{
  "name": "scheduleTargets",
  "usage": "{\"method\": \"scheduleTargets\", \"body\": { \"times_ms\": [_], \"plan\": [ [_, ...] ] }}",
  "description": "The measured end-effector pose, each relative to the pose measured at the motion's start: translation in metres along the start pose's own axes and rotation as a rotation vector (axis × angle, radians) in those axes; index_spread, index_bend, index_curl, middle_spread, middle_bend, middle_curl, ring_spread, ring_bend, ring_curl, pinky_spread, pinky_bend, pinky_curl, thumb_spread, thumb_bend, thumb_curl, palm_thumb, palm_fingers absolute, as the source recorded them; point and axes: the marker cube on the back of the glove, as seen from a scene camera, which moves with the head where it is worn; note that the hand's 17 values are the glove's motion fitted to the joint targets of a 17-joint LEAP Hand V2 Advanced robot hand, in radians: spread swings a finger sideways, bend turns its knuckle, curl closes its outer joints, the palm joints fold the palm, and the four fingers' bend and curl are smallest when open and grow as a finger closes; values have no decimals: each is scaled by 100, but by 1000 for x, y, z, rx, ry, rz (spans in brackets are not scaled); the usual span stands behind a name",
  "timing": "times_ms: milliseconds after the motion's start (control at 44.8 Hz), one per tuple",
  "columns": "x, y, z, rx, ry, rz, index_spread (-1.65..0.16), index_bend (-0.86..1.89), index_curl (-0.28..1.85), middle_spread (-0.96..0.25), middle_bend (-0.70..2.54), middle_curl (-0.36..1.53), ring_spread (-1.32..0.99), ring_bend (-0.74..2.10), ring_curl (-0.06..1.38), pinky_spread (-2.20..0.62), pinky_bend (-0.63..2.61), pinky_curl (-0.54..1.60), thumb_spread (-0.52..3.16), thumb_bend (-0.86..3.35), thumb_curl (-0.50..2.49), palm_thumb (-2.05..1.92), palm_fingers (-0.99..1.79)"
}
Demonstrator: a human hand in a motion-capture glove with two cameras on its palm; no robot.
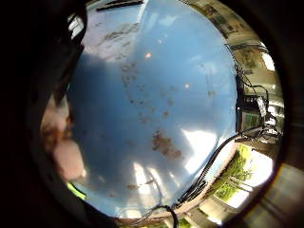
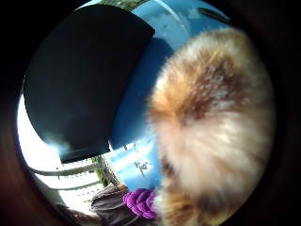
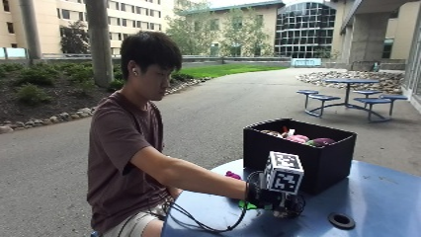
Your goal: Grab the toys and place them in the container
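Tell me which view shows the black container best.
The outside view: the black container stands whole on the blue table, open-topped, with toys inside. The thumb side palm view shows only a dark side of it beside a furry toy. The little finger side view shows none of it.

Toys (image 3: 299, 138) in container (image 3: 299, 154) — on table (image 3: 375, 197).

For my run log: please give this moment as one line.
right hand: holds furry toy | over blue table | black container: toys inside | purple toy: on table
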Motion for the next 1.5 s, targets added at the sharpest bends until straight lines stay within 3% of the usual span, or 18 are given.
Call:
{"method": "scheduleTargets", "body": {
  "times_ms": [89,290,469,736,915,1094,1227,1495],
  "plan": [
    [-2,3,-4,-40,23,9,-6,104,54,-11,92,52,-27,99,51,-34,81,35,146,44,58,83,155],
    [-10,15,-52,-25,25,49,-3,116,62,-11,125,63,-26,128,62,-40,79,40,117,33,73,77,127],
    [-30,30,-135,59,64,52,-8,125,71,-14,124,68,-31,129,68,-48,99,52,88,10,77,53,86],
    [-87,52,-289,245,58,22,-11,131,80,-17,130,75,-35,141,73,-54,110,66,75,1,83,50,69],
    [-135,53,-341,322,99,34,-12,134,85,-18,134,79,-35,148,76,-56,114,74,71,-1,86,51,60],
    [-213,29,-336,325,115,60,-13,137,89,-18,138,82,-35,152,78,-58,116,80,69,-1,89,52,56],
    [-284,14,-314,282,36,-214,-13,138,91,-17,140,84,-34,155,78,-58,117,85,67,-1,90,52,53],
    [-375,-13,-265,230,109,-294,-13,139,95,-18,141,86,-34,160,79,-59,117,93,66,-1,93,52,46]
  ]
}}
